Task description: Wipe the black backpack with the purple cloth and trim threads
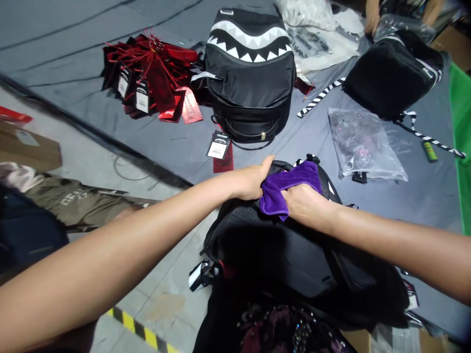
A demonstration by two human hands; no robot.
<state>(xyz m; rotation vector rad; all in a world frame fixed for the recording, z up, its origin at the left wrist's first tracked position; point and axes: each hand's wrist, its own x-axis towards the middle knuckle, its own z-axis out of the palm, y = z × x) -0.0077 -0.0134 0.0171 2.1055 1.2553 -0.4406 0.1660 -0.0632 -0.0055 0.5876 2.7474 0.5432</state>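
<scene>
A black backpack (253,245) lies back-panel up on the near edge of the table, close to my body. My right hand (303,203) is closed on a purple cloth (300,176), pressed against the upper part of this backpack. My left hand (252,182) grips the backpack's top edge beside the cloth. Its thumb points up, and the other fingers are mostly hidden. Just beyond stands another black backpack (252,83) with a white zigzag teeth pattern; a black-and-white hang tag (218,144) hangs from it.
Red and black tagged pouches (154,78) are heaped at the back left. A clear plastic bag (362,142), a green lighter-like item (429,152) and a black bag with striped straps (390,73) lie right. A co-worker's hand (372,19) is at the far right. Cardboard box (29,147) on the left.
</scene>
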